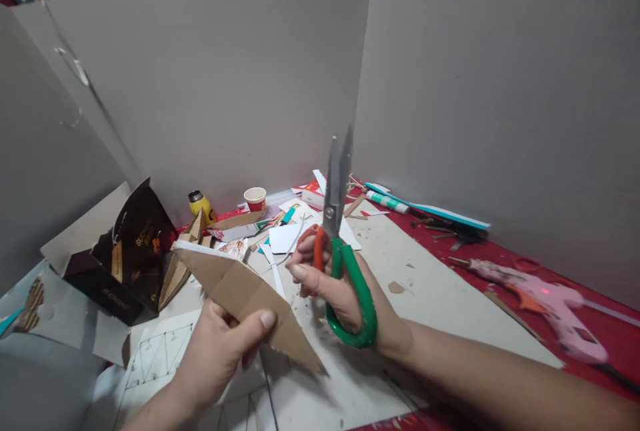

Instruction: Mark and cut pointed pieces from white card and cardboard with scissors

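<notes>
A flat brown piece of cardboard (250,301) with slanted ends and crease lines is pinched in my left hand (215,357), the thumb lying on its upper face. My right hand (345,291) holds a pair of scissors (336,184) with one green and one orange handle loop. Their blades point up and are slightly parted, clear of the cardboard. The fingers beyond the orange loop are partly hidden. Below my left hand lies white paper (163,351) with a drawn pattern of lines and triangles.
A pink glue gun (540,297) lies on the red cloth at right. A dark box (125,257) stands at left, with a yellow bottle (199,204) and paper cup (255,199) behind. Paper scraps (285,239) litter the white board (400,324). Grey panels (240,77) enclose the back.
</notes>
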A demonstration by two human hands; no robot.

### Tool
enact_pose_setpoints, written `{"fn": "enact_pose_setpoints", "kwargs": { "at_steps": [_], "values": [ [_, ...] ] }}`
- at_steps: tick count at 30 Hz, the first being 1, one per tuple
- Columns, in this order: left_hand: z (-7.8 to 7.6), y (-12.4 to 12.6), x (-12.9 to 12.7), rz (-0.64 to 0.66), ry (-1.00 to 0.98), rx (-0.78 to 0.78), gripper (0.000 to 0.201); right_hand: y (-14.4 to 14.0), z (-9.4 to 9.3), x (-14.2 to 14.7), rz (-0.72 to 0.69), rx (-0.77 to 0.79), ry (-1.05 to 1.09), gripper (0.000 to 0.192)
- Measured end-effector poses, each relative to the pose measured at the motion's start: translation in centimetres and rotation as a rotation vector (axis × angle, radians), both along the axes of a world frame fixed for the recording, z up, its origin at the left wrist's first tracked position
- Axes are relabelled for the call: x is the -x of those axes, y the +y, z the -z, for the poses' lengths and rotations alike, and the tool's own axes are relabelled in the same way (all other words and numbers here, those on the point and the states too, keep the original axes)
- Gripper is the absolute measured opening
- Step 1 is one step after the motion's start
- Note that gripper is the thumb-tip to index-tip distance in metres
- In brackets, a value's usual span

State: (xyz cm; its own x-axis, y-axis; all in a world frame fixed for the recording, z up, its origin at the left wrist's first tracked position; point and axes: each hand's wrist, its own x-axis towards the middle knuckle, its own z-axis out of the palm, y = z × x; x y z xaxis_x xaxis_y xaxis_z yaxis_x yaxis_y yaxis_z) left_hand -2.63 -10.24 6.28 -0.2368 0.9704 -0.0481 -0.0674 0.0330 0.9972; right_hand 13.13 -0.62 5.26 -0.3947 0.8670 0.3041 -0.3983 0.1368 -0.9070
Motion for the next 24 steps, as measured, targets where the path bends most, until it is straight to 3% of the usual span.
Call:
{"fn": "enact_pose_setpoints", "kwargs": {
  "at_steps": [6, 11, 14, 18, 24],
  "values": [
    [0.4, -0.1, -1.1, 0.262, 0.033, 0.098, 0.025, -0.8, -0.4, 0.0, -0.202, -0.009, 0.01, 0.036],
    [1.7, -0.1, -1.5, 0.326, -0.06, 0.096, 0.014, -1.3, -0.1, 0.3, -0.171, -0.021, -0.027, 0.03],
    [2.1, -0.2, -1.5, 0.337, -0.045, 0.094, 0.017, -1.3, 0.0, 0.2, -0.159, -0.037, -0.037, 0.024],
    [1.5, -0.2, -1.2, 0.265, 0.032, 0.055, 0.024, -1.4, 0.1, 0.1, -0.139, -0.043, -0.044, 0.02],
    [1.2, 0.0, 0.2, -0.117, 0.153, -0.191, 0.027, -1.5, 0.3, 0.0, -0.165, -0.029, -0.064, 0.02]
  ]
}}
